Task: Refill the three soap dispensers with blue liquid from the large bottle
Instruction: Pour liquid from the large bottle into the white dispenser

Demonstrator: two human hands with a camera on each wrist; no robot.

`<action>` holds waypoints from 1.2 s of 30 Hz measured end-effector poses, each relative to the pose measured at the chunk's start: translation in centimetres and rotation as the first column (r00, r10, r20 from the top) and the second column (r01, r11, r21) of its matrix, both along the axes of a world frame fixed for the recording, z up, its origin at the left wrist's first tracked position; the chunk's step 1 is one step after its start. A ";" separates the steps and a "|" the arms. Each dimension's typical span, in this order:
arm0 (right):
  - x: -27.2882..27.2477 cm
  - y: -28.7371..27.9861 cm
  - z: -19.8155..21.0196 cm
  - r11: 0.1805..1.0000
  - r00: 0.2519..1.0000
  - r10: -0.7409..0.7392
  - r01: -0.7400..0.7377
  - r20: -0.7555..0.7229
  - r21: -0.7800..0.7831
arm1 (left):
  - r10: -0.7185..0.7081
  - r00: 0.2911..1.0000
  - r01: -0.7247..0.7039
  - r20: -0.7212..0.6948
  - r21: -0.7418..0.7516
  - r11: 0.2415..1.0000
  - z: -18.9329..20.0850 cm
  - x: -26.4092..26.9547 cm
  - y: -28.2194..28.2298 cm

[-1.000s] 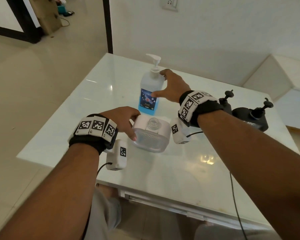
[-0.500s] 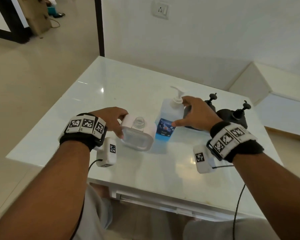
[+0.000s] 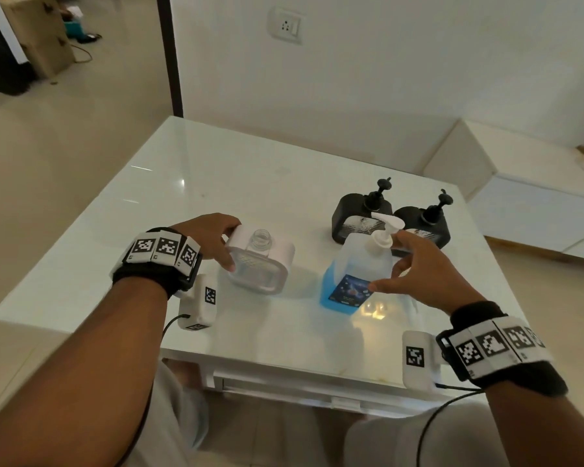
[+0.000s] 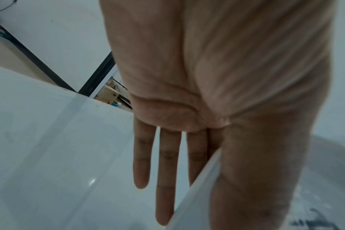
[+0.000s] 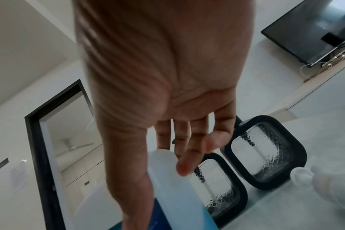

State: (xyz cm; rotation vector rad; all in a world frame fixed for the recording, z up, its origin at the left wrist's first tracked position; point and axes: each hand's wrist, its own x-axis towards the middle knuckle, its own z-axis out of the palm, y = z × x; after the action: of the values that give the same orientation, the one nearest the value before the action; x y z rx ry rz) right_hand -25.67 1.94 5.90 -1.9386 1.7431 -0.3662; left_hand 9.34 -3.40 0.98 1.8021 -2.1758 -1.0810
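Observation:
The large bottle (image 3: 353, 281), clear with blue liquid low inside and a white pump, stands on the white table (image 3: 233, 183). My right hand (image 3: 415, 271) holds it loosely, thumb on the label and fingers at the shoulder. In the right wrist view the bottle (image 5: 173, 194) sits between thumb and fingers. My left hand (image 3: 216, 244) grips the white dispenser (image 3: 260, 264), which is tilted and has a bare open neck. The left wrist view shows straight fingers (image 4: 163, 179) along its edge (image 4: 197, 194). Two black dispensers (image 3: 361, 214) (image 3: 422, 224) stand behind the bottle.
Both black dispensers (image 5: 264, 155) (image 5: 217, 186) have their pumps on and stand close to my right fingers. A wall with a socket (image 3: 285, 26) lies beyond the table. A low white unit (image 3: 536, 197) is at the right.
My right hand has carried the large bottle from the far middle of the table to the near right, just in front of the black dispensers. The left hand stays on the white dispenser.

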 end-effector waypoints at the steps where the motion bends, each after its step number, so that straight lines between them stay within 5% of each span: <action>1: 0.1 0.1 0.0 1.000 1.000 0.009 -0.009 0.010 -0.001 | 0.000 1.000 0.000 -0.003 0.012 1.000 -0.2 -0.1 0.0; 7: 1.3 0.4 0.0 1.000 0.974 -0.008 0.007 0.228 0.003 | -0.003 0.997 0.002 -0.071 -0.010 1.000 -0.7 -0.6 -0.1; 11: 2.6 0.9 -1.0 0.984 0.803 -0.120 0.172 0.584 -0.034 | 0.037 0.953 -0.062 -0.302 -0.074 0.995 0.1 -1.8 0.3; 16: 3.9 1.1 -2.0 0.937 0.662 -0.268 0.347 0.700 0.031 | -0.052 0.883 -0.088 -0.466 -0.274 0.958 1.3 -4.5 0.8; 24: 5.7 0.8 -2.4 0.916 0.507 -0.255 0.399 0.824 0.038 | -0.179 0.921 -0.088 -0.347 -0.631 0.771 3.9 -6.8 2.5; 36: 5.8 0.8 -2.7 0.925 0.620 -0.155 0.364 0.769 -0.108 | -0.123 0.975 -0.051 -0.183 -0.732 0.679 5.9 -8.4 3.5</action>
State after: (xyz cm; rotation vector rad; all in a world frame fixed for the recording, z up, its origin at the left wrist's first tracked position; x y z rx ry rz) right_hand -19.89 2.69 3.21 -1.3258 1.4173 -1.3580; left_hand 0.92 0.11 6.85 1.1963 -2.0637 -0.2665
